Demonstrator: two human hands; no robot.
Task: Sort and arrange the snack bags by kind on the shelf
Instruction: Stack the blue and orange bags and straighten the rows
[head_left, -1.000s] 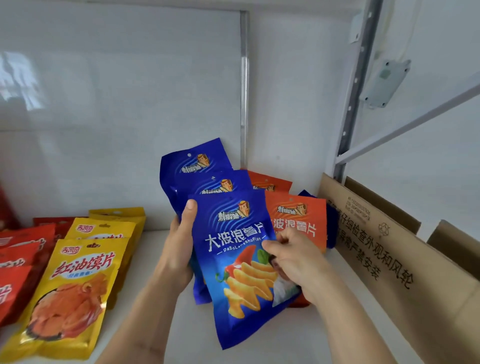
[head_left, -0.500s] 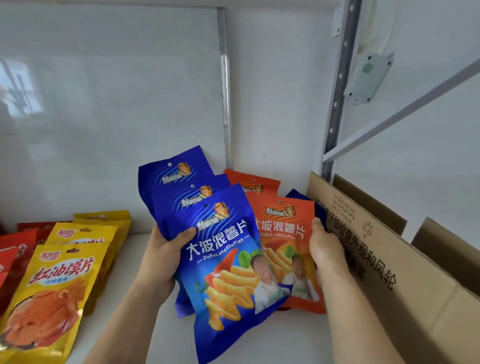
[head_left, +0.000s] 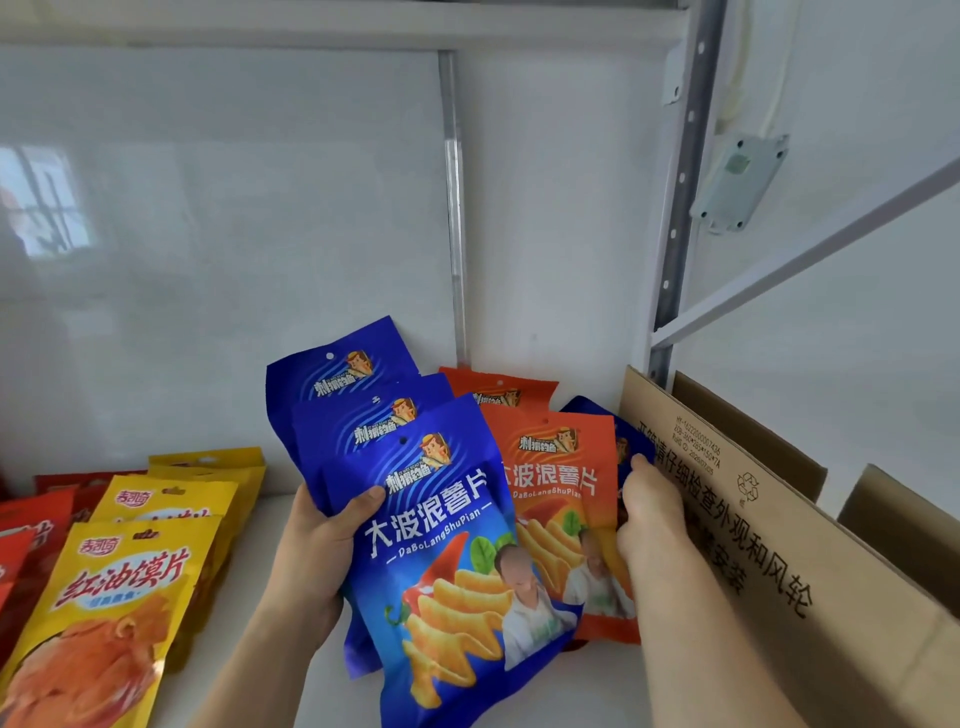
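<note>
Your right hand (head_left: 649, 514) had left the front glossy blue crisp bag (head_left: 447, 561) gripped under your left hand (head_left: 317, 551) thumb, and now reached its fingertips to a stray blue bag (head_left: 631, 441) behind the orange bags (head_left: 561, 499), grip unclear, likely the fan's next addition.

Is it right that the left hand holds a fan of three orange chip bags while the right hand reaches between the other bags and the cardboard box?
Not quite: the head view shows the left hand holding three blue chip bags; the orange chip bags stand behind them. The right hand and cardboard box are as stated.
</note>
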